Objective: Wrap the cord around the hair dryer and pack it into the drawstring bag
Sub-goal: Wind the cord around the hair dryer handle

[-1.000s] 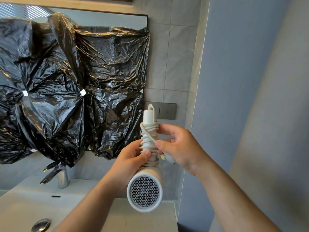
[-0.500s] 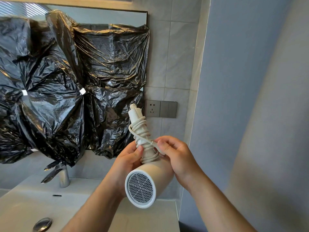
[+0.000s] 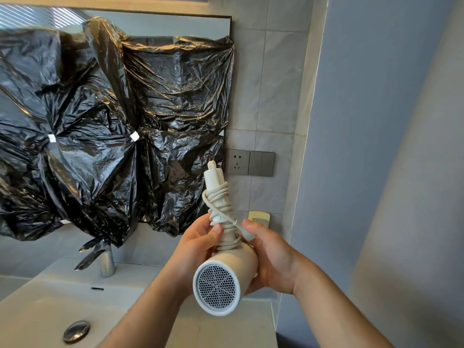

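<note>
One metal drain [image 3: 76, 331] shows at the near left in a white sink [image 3: 37, 305], with a chrome tap [image 3: 108, 262] at its far edge. Crinkled black plastic [image 3: 100, 121] hangs above over most of the mirror [image 3: 155, 23], and a strip of it drapes onto the tap. Right of centre, the left hand [image 3: 198, 244] grips the base of the handle of a white dryer [image 3: 226, 275], its thumb pressed on the lowest coils. The dryer is held up in the air over the sink's right end, with its grille facing near and its handle pointing up and away. The cord [image 3: 221, 197] is wound in several turns round the handle. The right hand [image 3: 273, 259] curls round the right side of the barrel, and its fingertips hold the cord's white end piece [image 3: 247, 234] against the coils. A grey socket [image 3: 237, 162] and switch [image 3: 262, 163] sit on the tiled wall behind the handle, and a brass-coloured plate [image 3: 258, 217] is below them. A plain blue-grey wall [image 3: 376, 121] fills the right.
</note>
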